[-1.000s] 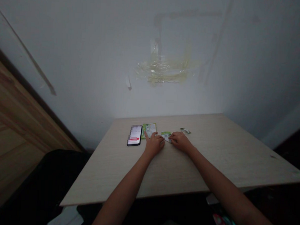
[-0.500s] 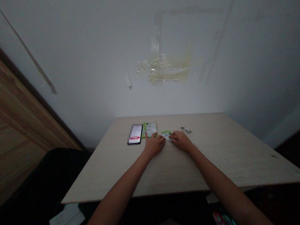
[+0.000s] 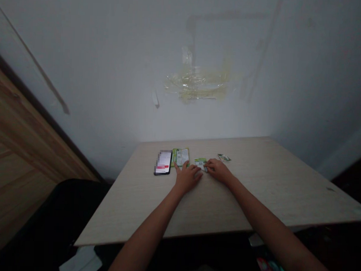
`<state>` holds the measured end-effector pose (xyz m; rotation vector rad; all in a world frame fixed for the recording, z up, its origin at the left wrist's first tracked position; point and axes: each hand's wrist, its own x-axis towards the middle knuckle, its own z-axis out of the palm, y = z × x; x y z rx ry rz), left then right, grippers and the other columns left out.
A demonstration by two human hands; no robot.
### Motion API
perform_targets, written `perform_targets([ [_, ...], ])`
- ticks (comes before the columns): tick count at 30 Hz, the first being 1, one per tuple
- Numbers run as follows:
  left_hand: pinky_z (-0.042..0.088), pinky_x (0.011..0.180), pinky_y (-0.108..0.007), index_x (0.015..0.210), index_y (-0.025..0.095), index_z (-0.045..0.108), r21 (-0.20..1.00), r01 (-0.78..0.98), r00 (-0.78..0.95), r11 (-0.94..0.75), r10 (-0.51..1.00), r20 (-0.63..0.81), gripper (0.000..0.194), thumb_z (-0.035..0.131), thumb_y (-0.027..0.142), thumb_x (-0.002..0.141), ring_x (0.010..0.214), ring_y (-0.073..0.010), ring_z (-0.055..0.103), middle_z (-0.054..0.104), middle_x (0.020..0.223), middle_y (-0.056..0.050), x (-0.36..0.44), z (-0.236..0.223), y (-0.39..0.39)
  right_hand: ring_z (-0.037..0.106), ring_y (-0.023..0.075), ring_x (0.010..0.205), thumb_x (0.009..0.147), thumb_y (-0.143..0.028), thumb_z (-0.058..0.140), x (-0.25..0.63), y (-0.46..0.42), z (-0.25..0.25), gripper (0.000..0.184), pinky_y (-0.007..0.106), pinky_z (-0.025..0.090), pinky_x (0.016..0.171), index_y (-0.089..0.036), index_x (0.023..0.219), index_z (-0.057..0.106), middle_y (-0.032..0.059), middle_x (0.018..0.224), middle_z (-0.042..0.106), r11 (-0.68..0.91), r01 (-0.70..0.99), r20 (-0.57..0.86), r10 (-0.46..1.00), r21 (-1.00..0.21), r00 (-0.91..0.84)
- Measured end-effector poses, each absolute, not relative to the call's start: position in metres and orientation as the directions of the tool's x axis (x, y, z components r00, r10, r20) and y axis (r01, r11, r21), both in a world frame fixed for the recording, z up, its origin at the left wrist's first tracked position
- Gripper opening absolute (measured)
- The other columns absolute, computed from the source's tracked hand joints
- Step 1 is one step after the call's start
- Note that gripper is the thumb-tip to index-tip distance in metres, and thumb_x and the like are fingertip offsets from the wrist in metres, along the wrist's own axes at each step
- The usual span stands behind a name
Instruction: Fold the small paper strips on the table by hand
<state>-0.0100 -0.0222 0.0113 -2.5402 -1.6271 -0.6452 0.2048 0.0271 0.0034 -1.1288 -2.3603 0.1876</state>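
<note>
My left hand lies low on the table with its fingers spread; its thumb reaches the lower edge of a green-and-white printed packet. The fingertips of that hand come to the left side of a smaller flat green-and-white printed piece. At this piece's right edge, the fingers of my right hand are bent together and pinch it. Too little detail shows to say if it is paper or a pouch. Beyond my right hand lies a small green-and-white scrap.
A phone with a lit screen, partly blurred out, lies left of the packet. The pale wooden table meets a wall bearing old tape. A dark chair-like shape stands at left.
My left hand's fingers have shifted slightly and spread a little more beside the small printed piece. My right hand keeps its pinch in nearly the same place.
</note>
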Motion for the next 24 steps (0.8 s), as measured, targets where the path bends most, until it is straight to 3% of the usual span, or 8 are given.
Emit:
perform_targets([
  [3, 0.000, 0.110, -0.079, 0.116, 0.034, 0.066, 0.135, 0.863, 0.404, -0.487, 0.825, 0.396, 0.029, 0.051, 0.046, 0.094, 0.137, -0.0336, 0.040, 0.068, 0.124, -0.003, -0.0078, 0.0116, -0.0219, 0.061, 0.0191, 0.094, 0.092, -0.021, 0.056, 0.2042, 0.0260, 0.0048, 0.023, 0.032, 0.046, 0.087, -0.019, 0.104, 0.075, 0.0089, 0.100, 0.070, 0.631, 0.691, 0.381, 0.771, -0.352, -0.511],
  [6, 0.003, 0.117, -0.070, 0.115, 0.029, 0.064, 0.122, 0.819, 0.490, -0.561, 0.794, 0.359, 0.027, 0.047, 0.041, 0.097, 0.126, -0.0253, 0.052, 0.067, 0.123, -0.004, -0.0093, 0.0129, -0.0198, 0.061, 0.0195, 0.096, 0.092, -0.020, 0.056, 0.2043, 0.0252, 0.0050, 0.023, 0.032, 0.046, 0.089, -0.018, 0.104, 0.075, 0.0095, 0.101, 0.070, 0.625, 0.696, 0.385, 0.775, -0.353, -0.501],
  [10, 0.003, 0.121, -0.060, 0.117, 0.028, 0.062, 0.089, 0.789, 0.552, -0.608, 0.764, 0.334, 0.029, 0.045, 0.042, 0.097, 0.121, -0.0196, 0.056, 0.066, 0.122, -0.004, -0.0127, 0.0152, -0.0182, 0.061, 0.0195, 0.094, 0.092, -0.021, 0.056, 0.2051, 0.0267, 0.0018, 0.022, 0.032, 0.046, 0.087, -0.018, 0.104, 0.075, 0.0094, 0.100, 0.070, 0.632, 0.695, 0.388, 0.769, -0.342, -0.508],
  [16, -0.002, 0.117, -0.068, 0.122, 0.037, 0.062, 0.102, 0.799, 0.530, -0.593, 0.773, 0.349, 0.032, 0.047, 0.048, 0.096, 0.136, -0.0246, 0.044, 0.066, 0.124, -0.001, -0.0149, 0.0134, -0.0206, 0.060, 0.0189, 0.094, 0.092, -0.022, 0.056, 0.2067, 0.0322, -0.0047, 0.023, 0.031, 0.045, 0.087, -0.019, 0.105, 0.075, 0.0087, 0.100, 0.070, 0.639, 0.691, 0.390, 0.763, -0.338, -0.515],
  [24, 0.001, 0.112, -0.076, 0.128, 0.049, 0.058, 0.110, 0.807, 0.529, -0.580, 0.793, 0.302, 0.034, 0.048, 0.051, 0.095, 0.141, -0.0298, 0.037, 0.059, 0.135, -0.001, -0.0164, 0.0108, -0.0230, 0.060, 0.0188, 0.094, 0.092, -0.019, 0.055, 0.2062, 0.0291, 0.0004, 0.023, 0.031, 0.046, 0.088, -0.018, 0.104, 0.075, 0.0087, 0.101, 0.069, 0.635, 0.693, 0.385, 0.767, -0.342, -0.513],
])
